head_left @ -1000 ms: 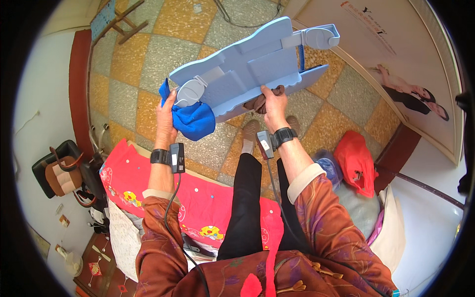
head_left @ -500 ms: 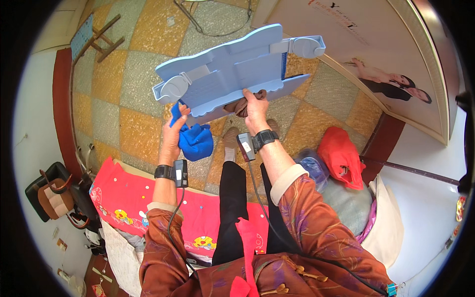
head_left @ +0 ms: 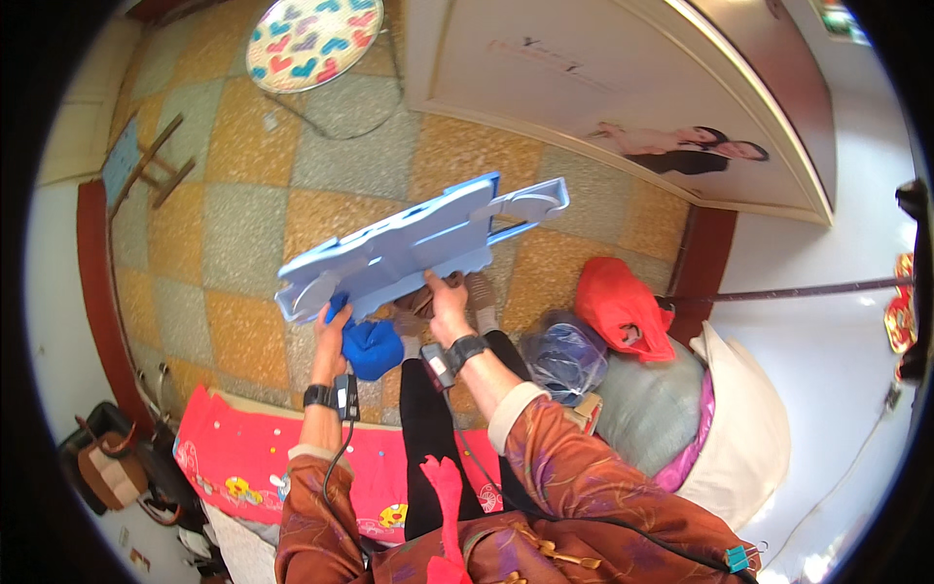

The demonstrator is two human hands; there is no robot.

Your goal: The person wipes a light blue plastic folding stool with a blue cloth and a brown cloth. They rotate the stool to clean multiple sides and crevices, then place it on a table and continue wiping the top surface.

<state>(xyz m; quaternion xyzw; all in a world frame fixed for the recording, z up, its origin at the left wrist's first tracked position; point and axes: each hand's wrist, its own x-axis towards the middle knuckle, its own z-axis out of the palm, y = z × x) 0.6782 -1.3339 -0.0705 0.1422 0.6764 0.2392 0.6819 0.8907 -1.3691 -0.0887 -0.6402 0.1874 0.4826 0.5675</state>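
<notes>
Centrally, held tilted above the tiled floor (head_left: 243,243), a light-blue plastic panel (head_left: 404,245) with a rounded piece at each end; at the panel's near edge, right hand (head_left: 449,304) clasped round rim and bunched brown cloth (head_left: 419,300) alike, and at the panel's left end, left hand (head_left: 331,343) closed on a blue cloth (head_left: 373,350) hanging just below, any grip on the plastic itself impossible to tell. Beyond the panel, a round heart-patterned tabletop (head_left: 313,44) and, farther right, a large framed picture (head_left: 584,88); to the panel's right, a red bag (head_left: 621,307); on the panel's near side, toward the left, a red printed cloth (head_left: 226,450).
</notes>
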